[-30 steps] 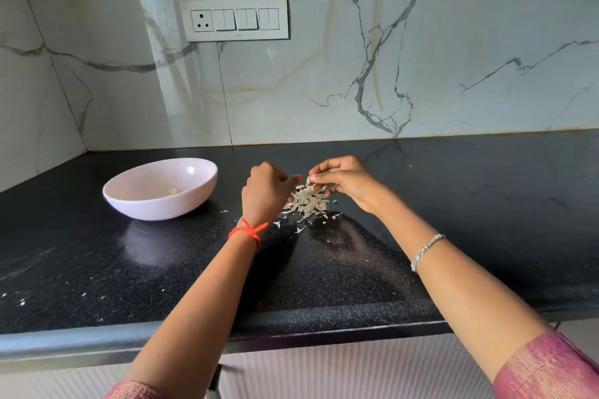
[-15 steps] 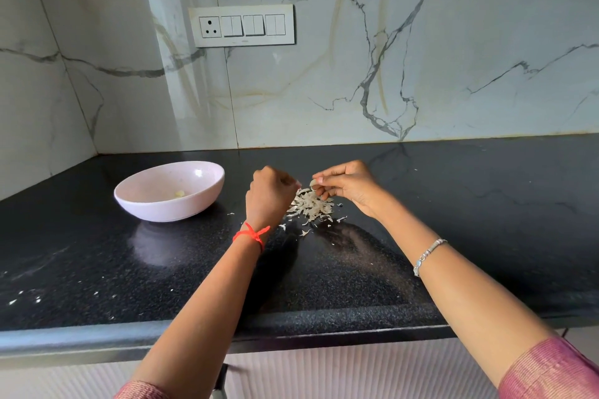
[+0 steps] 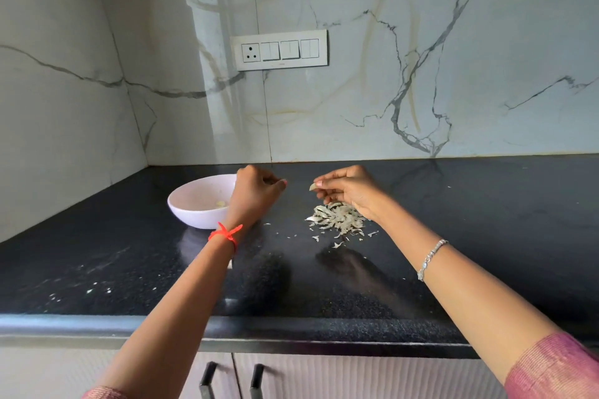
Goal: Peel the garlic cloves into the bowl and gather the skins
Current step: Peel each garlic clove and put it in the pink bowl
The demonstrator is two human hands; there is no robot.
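A pale pink bowl (image 3: 191, 207) stands on the black counter with a peeled garlic clove (image 3: 220, 203) inside. My left hand (image 3: 256, 193) hovers at the bowl's right rim with its fingers curled tight; anything inside them is hidden. My right hand (image 3: 350, 191) is raised just above a heap of garlic skins (image 3: 337, 219) and pinches a small pale garlic piece (image 3: 312, 186) between thumb and fingertips. I cannot tell if that piece is skin or clove.
Loose skin flakes (image 3: 337, 244) lie in front of the heap, and tiny white bits (image 3: 94, 290) dot the counter's near left. The marble wall with a switch panel (image 3: 280, 49) rises behind. Cabinet handles (image 3: 207, 379) show below the counter edge (image 3: 291, 327).
My hands have drawn apart. The left hand moved left to the bowl's rim, and the right hand lifted off the skin heap with the pale piece. The view tilted up.
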